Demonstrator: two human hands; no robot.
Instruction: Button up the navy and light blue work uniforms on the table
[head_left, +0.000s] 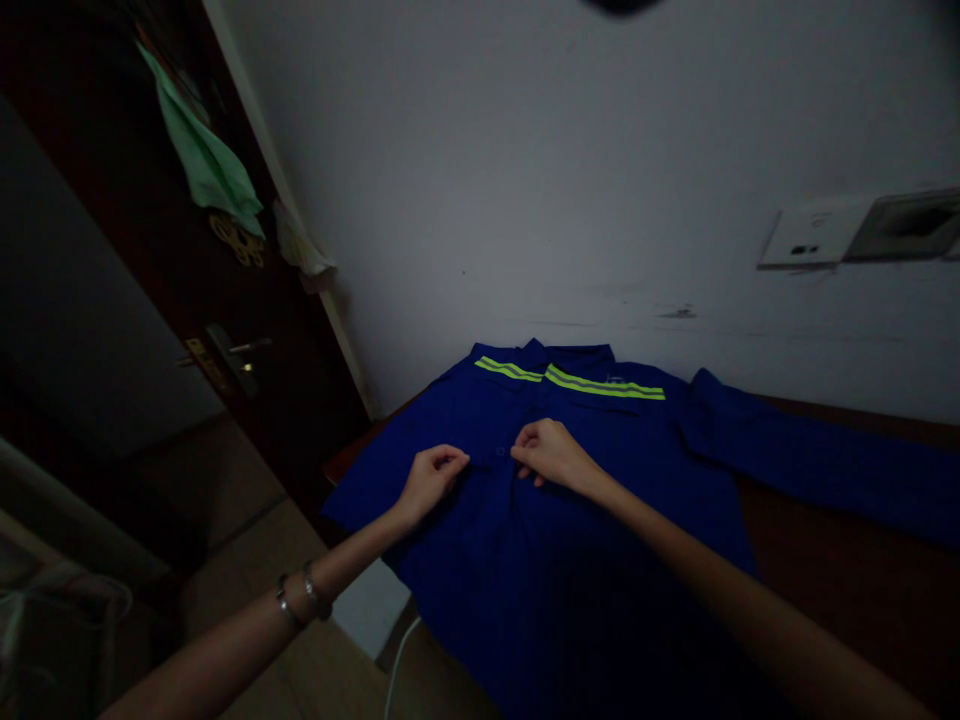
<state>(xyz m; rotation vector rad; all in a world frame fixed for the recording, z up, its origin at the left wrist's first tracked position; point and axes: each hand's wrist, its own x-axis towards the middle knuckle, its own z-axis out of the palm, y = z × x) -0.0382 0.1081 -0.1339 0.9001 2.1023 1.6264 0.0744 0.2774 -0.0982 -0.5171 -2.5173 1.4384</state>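
A blue work shirt with yellow-green reflective strips across the chest lies spread on a dark table, collar toward the wall. My left hand pinches the shirt cloth left of the front opening, thumb and finger together. On the other side, my right hand grips the edge of the front placket between thumb and fingers. A small round button shows on the cloth between the two hands. The shirt's lower part runs toward me in deep shadow, and its near edge hangs over the table's left side.
Behind the table rises a pale wall with a socket plate at right. An open dark door with a lever handle stands at left, a green cloth hanging on it. Below the table edge are a white box and a white cable.
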